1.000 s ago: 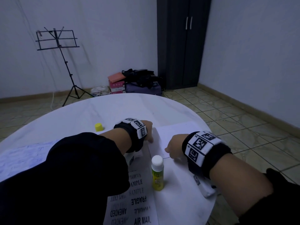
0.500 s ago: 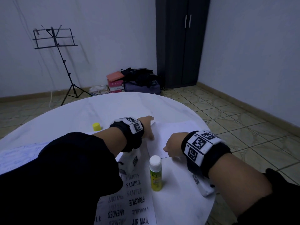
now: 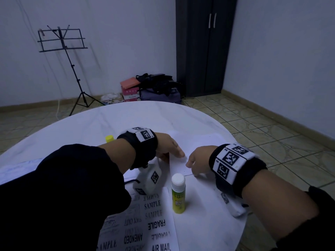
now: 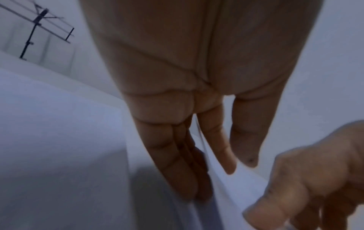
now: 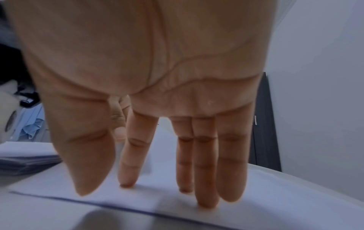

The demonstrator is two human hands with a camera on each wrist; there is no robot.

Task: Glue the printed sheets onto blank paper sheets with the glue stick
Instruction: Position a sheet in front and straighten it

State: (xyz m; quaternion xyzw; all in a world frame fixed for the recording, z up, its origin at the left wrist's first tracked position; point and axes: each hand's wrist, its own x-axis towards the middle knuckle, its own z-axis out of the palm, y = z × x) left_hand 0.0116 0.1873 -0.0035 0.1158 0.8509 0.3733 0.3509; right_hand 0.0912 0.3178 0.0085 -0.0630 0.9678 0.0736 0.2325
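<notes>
A blank white sheet (image 3: 197, 142) lies on the round white table (image 3: 108, 122). My left hand (image 3: 172, 149) lies along the sheet's left edge with straight fingers (image 4: 173, 163); the paper edge runs between them. The right hand (image 3: 196, 160) presses straight fingertips (image 5: 204, 194) onto the sheet near its front edge. Close in front of both hands a green glue stick (image 3: 178, 194) with a white top stands upright, untouched. Its yellow cap (image 3: 109, 138) sits behind my left wrist. A printed sheet (image 3: 155, 223) with words such as SAMPLE and FRAGILE lies nearest me, partly under my left sleeve.
More paper (image 3: 16, 171) lies at the table's left side. The table's rim (image 3: 243, 223) curves close past my right forearm. Beyond the table are a music stand (image 3: 63, 44), bags and boxes (image 3: 154, 89) on the tiled floor, and a dark wardrobe (image 3: 204, 46).
My left hand has slid down the sheet's left edge toward me and now sits close to the right hand. The right hand has stayed pressing on the sheet.
</notes>
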